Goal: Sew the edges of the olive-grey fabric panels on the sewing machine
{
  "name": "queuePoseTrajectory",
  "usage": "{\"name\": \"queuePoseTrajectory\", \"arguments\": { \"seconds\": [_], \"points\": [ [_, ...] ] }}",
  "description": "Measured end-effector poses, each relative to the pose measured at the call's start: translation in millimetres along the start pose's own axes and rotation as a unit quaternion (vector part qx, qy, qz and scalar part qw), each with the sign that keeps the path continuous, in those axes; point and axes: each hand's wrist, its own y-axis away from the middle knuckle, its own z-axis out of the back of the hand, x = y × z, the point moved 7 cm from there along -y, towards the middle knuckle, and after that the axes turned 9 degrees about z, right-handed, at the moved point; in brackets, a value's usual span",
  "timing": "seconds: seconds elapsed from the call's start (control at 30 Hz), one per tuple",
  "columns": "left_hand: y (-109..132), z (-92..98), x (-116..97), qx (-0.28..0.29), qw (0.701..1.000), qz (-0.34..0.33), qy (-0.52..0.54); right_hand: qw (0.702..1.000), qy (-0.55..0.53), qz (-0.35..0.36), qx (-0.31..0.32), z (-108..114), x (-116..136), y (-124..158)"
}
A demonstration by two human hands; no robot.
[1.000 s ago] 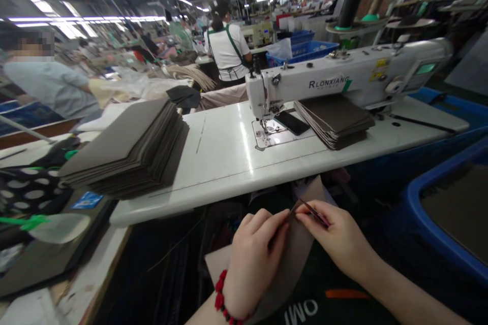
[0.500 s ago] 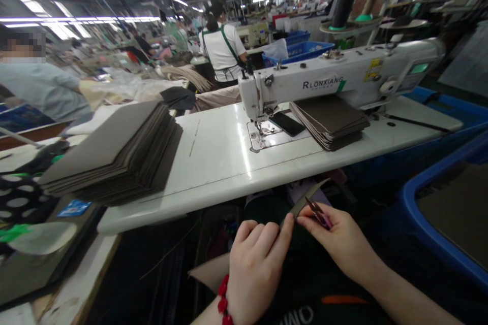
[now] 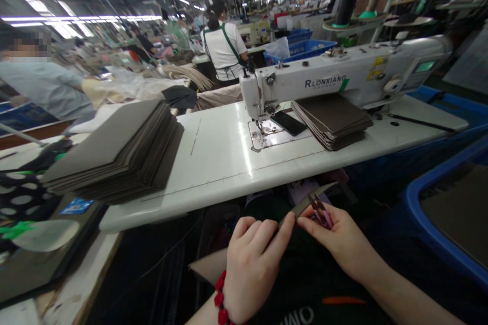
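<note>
Two hands are working close together: the left hand (image 3: 251, 264) is pinching a brown fabric strip (image 3: 305, 204) in its fingers, the strip's long axis slanting up-right just beside the thread snips (image 3: 320, 212) held narrowly in the right hand (image 3: 340, 242).

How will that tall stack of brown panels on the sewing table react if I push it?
The stack will probably slide apart, since its sheets fan unevenly along the edges. Each panel looks fairly stiff, with its corners lying flat, so it likely won't flop.
</note>
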Motion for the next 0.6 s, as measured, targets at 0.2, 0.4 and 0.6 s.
{"name": "queuePoseTrajectory", "arguments": {
  "seconds": [0.2,0.4,0.6],
  "points": [
    [-1,-4.5,2,0.021,0.998,0.023,0.047,0.999,-0.037,-0.017,-0.026,-5,-7,-2],
    [-9,-12.9,17,0.072,0.964,0.162,0.198,0.998,-0.046,-0.005,-0.036,-7,-10,-5],
    [-13,-18.8,24,0.099,0.918,0.238,0.301,0.999,-0.023,0.011,-0.042,-7,-7,-6]
  ]
}}
